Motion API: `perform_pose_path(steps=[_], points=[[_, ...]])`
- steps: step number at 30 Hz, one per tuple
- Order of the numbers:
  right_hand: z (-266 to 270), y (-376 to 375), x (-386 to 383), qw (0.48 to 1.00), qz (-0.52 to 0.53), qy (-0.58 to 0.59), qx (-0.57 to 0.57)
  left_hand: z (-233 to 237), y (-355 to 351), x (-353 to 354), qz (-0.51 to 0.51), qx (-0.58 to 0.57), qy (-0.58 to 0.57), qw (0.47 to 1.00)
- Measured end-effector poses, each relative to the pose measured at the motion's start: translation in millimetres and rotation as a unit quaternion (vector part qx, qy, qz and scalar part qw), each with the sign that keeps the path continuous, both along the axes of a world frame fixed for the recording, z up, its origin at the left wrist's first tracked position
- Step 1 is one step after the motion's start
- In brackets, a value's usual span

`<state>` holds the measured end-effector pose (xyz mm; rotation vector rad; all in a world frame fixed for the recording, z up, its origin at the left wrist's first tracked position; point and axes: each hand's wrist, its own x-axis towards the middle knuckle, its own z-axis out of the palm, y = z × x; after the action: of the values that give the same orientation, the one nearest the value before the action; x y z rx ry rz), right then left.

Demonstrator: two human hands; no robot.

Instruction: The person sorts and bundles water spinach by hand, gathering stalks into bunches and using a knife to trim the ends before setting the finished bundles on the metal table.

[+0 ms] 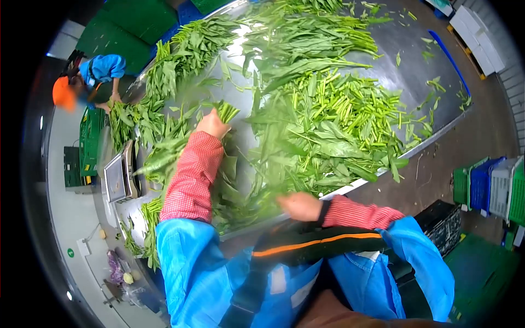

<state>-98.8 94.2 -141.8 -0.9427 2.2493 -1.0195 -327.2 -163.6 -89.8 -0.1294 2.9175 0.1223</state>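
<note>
My left hand point(213, 124) is closed around a bunch of water spinach point(227, 111); the cut stems stick out past the fist and the leaves trail to the left below it. Near the table's front edge, my right hand point(301, 206) is curled at some blurred leafy greens point(265, 201). Motion smears its fingertips, so the exact grip is hard to see. To the right of my left hand spreads a large loose heap of water spinach point(344, 120), many of its pale cut stems facing right.
The metal table point(377, 68) carries more bunches along its far side point(191, 49). A weighing scale point(120, 172) stands at left. A co-worker in blue sleeves point(104, 68) handles greens at the far left. Stacked crates point(486, 183) and a black crate point(439, 224) are at right.
</note>
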Motion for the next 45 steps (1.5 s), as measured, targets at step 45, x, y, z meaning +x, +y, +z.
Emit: perform_pose_path(steps=[45], points=[[-100.5,755.4,-367.9,0.874,-0.421,0.2,0.137,2.3,738.9,-241.8,-0.061,0.426,0.092,0.898]])
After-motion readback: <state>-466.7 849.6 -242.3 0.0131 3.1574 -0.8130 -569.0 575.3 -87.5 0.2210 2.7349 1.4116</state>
